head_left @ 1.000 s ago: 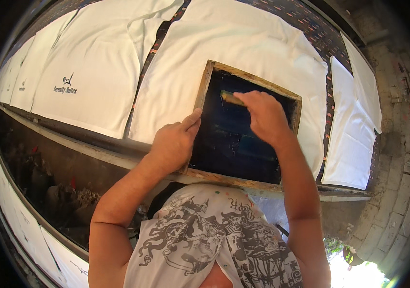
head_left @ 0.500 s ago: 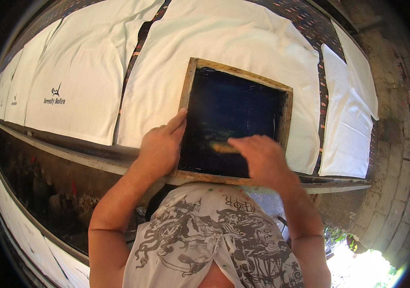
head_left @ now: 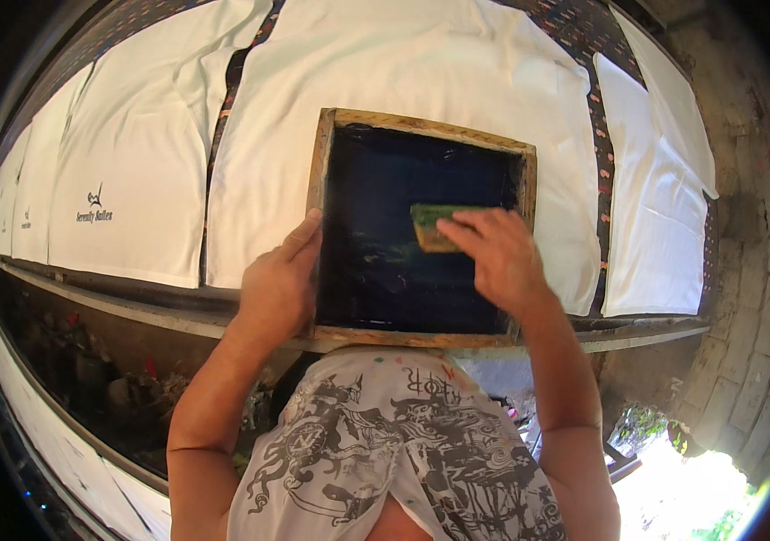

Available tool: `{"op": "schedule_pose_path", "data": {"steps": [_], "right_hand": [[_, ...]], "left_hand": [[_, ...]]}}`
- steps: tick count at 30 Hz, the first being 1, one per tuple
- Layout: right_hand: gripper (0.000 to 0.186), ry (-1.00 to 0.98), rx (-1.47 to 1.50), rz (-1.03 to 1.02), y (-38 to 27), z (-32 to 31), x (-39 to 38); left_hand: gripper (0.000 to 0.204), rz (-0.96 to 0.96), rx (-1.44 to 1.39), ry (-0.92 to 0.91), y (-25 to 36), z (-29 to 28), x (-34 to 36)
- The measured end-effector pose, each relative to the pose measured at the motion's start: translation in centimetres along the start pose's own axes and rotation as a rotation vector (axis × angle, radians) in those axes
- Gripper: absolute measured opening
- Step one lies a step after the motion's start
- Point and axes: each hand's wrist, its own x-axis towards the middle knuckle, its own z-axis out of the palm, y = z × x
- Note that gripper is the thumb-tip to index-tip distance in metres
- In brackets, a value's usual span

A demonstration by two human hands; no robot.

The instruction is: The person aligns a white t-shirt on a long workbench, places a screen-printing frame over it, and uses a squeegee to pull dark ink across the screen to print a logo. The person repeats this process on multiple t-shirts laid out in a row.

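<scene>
A wooden screen-printing frame point(head_left: 412, 340) with a dark, ink-covered mesh point(head_left: 380, 185) lies on a large white cloth point(head_left: 385, 68). My left hand point(head_left: 277, 287) grips the left side rail of the frame, its fingers along the outer edge. In my right hand point(head_left: 507, 266) is a small squeegee point(head_left: 427, 236), greenish along the top and yellow-brown below. It is over the right middle part of the mesh, slightly blurred; whether its edge touches the ink I cannot tell. Part of it hides behind my fingers.
On the left, a white cloth point(head_left: 128, 153) carries a small dark print, with more printed cloths beyond it. Other white cloths point(head_left: 655, 243) lie at the right. The table's front edge point(head_left: 114, 290) runs before me, and a brick-like floor point(head_left: 755, 352) borders the right.
My right hand and the squeegee have moved away from me, up the mesh. The frame appears slightly further left in view, with my left hand still on its rail.
</scene>
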Motion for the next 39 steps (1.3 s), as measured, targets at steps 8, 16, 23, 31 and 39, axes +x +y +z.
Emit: {"op": "schedule_pose_path", "data": {"steps": [8,16,23,31,39], "right_hand": [[0.053,-0.054,0.01,-0.007,-5.8,-0.3,-5.1],[0.038,-0.116,0.316,-0.007,-1.2,-3.2,6.1],[0.05,0.032,0.158,-0.041,-1.1,0.9,11.1],[0.05,-0.031,0.013,-0.133,-8.0,2.3,0.7],[0.042,-0.084,0.171,-0.156,-6.4,-0.6,2.7]], "left_hand": [[0.061,0.007,-0.027,0.029,-0.1,0.5,-0.1],[0.059,0.072,-0.036,0.101,-0.6,0.9,0.0],[0.06,0.039,-0.022,0.077,-0.4,0.9,-0.2],[0.06,0.046,-0.029,0.123,-0.6,1.6,-0.4],[0.055,0.02,-0.058,0.099,-0.3,1.1,0.0]]}}
